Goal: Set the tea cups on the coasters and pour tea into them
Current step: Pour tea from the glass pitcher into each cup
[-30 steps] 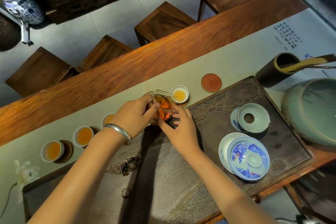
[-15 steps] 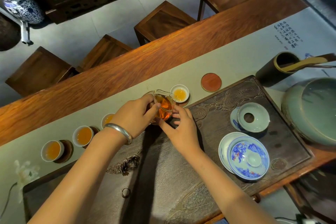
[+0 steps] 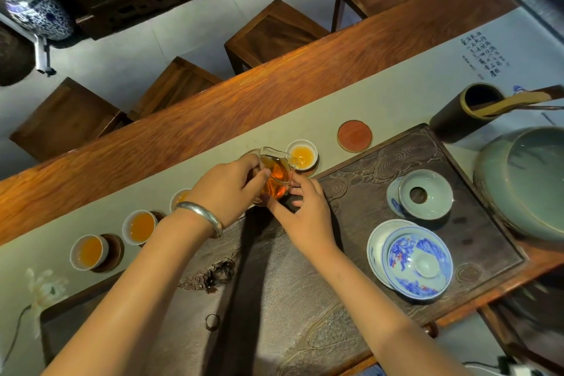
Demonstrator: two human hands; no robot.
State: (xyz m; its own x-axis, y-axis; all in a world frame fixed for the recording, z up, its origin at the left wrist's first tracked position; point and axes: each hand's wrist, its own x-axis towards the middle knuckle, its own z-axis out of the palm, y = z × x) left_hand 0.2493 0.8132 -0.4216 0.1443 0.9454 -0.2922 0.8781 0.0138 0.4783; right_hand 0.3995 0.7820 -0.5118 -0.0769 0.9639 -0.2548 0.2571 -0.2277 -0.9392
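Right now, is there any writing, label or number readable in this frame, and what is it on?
Calligraphy columns in dark ink on the pale table runner, far right: too small and blurred to read.
No other words, labels, brands or numbers show.

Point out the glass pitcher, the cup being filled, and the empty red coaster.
Glass pitcher [image 3: 276, 175], head view, on its tea-filled body.
Cup being filled [image 3: 302, 154], head view, on the tea inside it.
Red coaster [image 3: 354, 135], head view, on its bare centre.
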